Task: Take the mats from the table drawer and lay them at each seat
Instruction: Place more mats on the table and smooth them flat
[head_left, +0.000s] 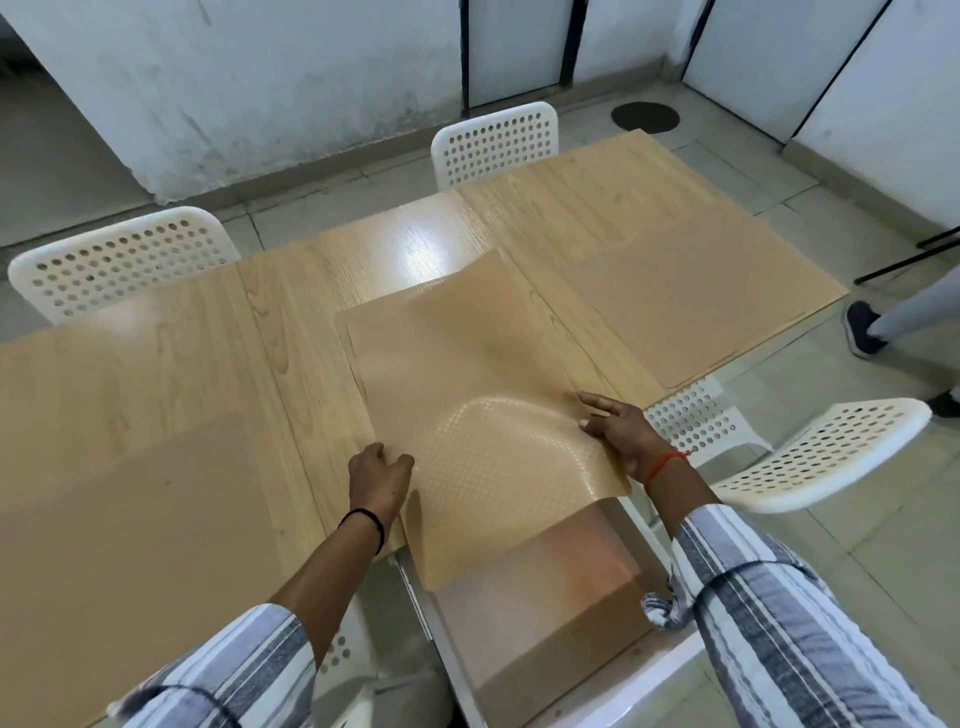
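Head view: two mats already lie flat, one at the near-left seat (130, 519) and one at the right end (691, 312). A third mat (467, 374) is half out of the open drawer (623, 686), buckled over the table (182, 338) edge. The left hand (376, 475) and right hand (615, 428) pinch its side edges (fingers curled). At least one more mat remains in the drawer; the far seats are not yet served.

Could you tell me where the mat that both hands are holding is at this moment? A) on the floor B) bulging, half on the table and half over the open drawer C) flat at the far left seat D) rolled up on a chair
B: the mat bulges between the left hand and right hand, its near end over the open drawer.
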